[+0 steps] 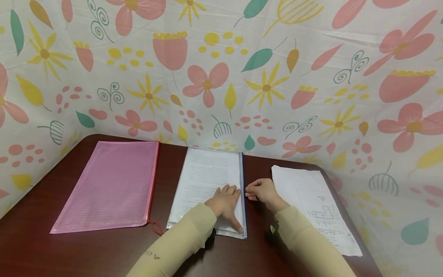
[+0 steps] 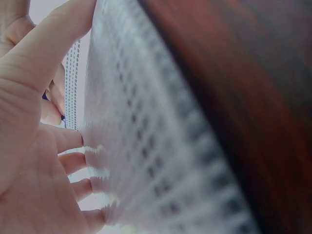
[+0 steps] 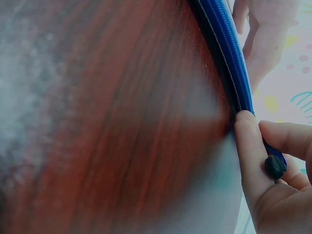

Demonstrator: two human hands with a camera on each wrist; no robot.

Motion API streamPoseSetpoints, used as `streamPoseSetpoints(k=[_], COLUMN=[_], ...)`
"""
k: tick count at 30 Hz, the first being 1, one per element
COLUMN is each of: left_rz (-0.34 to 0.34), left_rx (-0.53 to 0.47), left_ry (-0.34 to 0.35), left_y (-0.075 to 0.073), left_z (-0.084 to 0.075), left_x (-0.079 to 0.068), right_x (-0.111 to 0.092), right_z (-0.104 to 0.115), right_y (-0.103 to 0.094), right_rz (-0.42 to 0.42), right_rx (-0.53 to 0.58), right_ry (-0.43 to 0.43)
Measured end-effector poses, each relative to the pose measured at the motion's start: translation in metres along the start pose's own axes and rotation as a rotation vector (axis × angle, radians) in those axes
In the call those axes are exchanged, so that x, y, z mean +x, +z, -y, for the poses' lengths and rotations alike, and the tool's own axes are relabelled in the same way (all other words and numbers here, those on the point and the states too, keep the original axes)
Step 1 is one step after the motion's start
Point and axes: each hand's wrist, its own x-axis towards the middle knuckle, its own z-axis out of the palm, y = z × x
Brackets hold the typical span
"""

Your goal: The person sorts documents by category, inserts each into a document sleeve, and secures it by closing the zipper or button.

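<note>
A clear mesh zipper pouch (image 1: 205,173) with printed sheets inside lies mid-table, a blue zipper (image 1: 243,173) along its right side. My left hand (image 1: 224,202) presses flat on its lower right part, fingers spread and thumb near the bottom corner. The left wrist view has the palm (image 2: 29,141) close over the mesh surface. At the zipper edge, my right hand (image 1: 264,191) pinches the zipper pull between thumb and curled fingers. In the right wrist view, a blue strap with a dark end piece (image 3: 275,166) passes through those fingers; the slider itself is hidden.
Left of the pouch lies a pink mesh zipper pouch (image 1: 110,181) with a red zipper edge and a red pull loop (image 1: 156,227). White sheets with printed diagrams (image 1: 315,200) lie at the right table edge. A flower-patterned cloth (image 1: 207,84) hangs behind the dark wooden table (image 1: 169,169).
</note>
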Motion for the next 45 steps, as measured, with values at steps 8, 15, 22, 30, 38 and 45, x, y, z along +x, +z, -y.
streamPoseSetpoints(k=[8, 15, 22, 30, 38, 45], left_rz=[0.002, 0.001, 0.006, 0.016, 0.013, 0.006], left_rx=[-0.012, 0.008, 0.016, 0.001, -0.001, 0.016], left_ry=[-0.002, -0.001, -0.002, -0.007, -0.004, -0.004], left_y=[-0.001, 0.000, -0.001, 0.000, 0.001, 0.003], left_z=[0.000, 0.000, 0.000, 0.001, 0.001, 0.002], left_x=[-0.001, 0.000, 0.001, 0.002, 0.002, 0.004], right_x=[0.006, 0.011, 0.015, 0.020, 0.023, 0.028], right_z=[0.001, 0.003, 0.004, 0.005, 0.006, 0.006], right_y=[0.000, 0.000, -0.001, 0.000, -0.001, -0.001], right_rz=[-0.011, -0.020, -0.024, -0.040, -0.048, -0.055], right_rx=[-0.001, 0.003, 0.011, 0.010, -0.005, -0.012], right_ry=[-0.009, 0.008, 0.010, 0.002, -0.007, -0.013])
